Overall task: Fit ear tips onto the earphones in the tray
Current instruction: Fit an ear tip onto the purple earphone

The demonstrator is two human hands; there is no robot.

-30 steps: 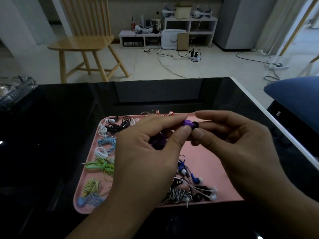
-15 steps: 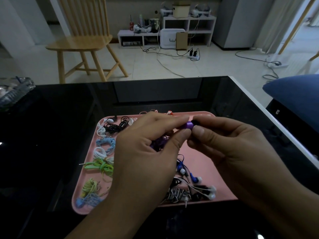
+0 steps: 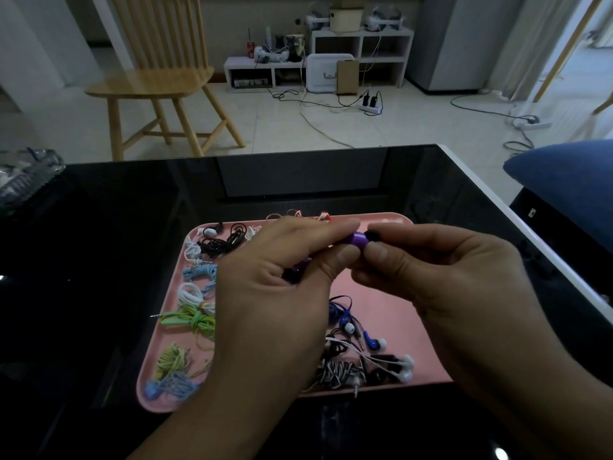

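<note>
Above the pink tray (image 3: 391,313) my left hand (image 3: 278,293) pinches a purple earphone (image 3: 357,240) between thumb and forefinger. Its purple cable hangs bunched under that palm. My right hand (image 3: 441,280) pinches a black ear tip (image 3: 373,235) against the earphone's right end. The two thumbs nearly touch below the earphone. In the tray lie several coiled earphones: black, light blue, white, green (image 3: 190,322) and yellow ones down the left side, blue (image 3: 348,322), white and black-and-white ones at the lower right.
The tray sits on a glossy black table (image 3: 99,227) with a white right edge. A clear container (image 3: 26,177) stands at the table's far left. A blue cushion (image 3: 570,180) lies at the right. Beyond are a wooden chair (image 3: 156,81), floor cables and low shelves.
Both hands stayed together over the tray while the view shifted slightly. My right fingers closed in on the earphone's right end and the black tip now sits against it.
</note>
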